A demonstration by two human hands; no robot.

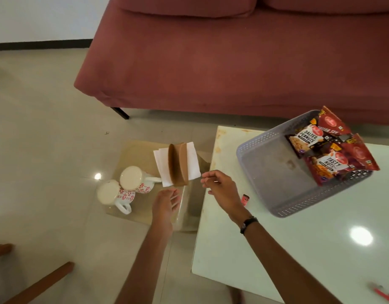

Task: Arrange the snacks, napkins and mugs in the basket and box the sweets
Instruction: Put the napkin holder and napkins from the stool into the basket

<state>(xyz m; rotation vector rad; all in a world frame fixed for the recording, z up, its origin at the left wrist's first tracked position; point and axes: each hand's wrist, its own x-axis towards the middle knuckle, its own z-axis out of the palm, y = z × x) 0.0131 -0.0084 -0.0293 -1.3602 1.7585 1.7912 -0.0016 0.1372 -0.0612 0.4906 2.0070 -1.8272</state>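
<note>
A grey perforated basket (270, 172) stands on the white table (298, 249), with several snack packets (329, 150) leaning in its right end. On a low glass side table (189, 207) to the left stands a brown napkin holder (178, 164) with white napkins (192, 160), and beside it two white mugs with red flower print (132, 183), mouths up. My left hand (166, 204) hovers open, fingers relaxed, just below the napkin holder. My right hand (220, 189) reaches toward the holder's right side, fingers loosely curled, holding nothing. A small red wrapped sweet (245, 199) lies by my right wrist.
A dark pink sofa (211, 62) fills the back, close behind the white table. Wooden chair legs (35, 284) show at the bottom left. A red object (384, 295) lies at the table's bottom right corner. Glossy tile floor surrounds the side table.
</note>
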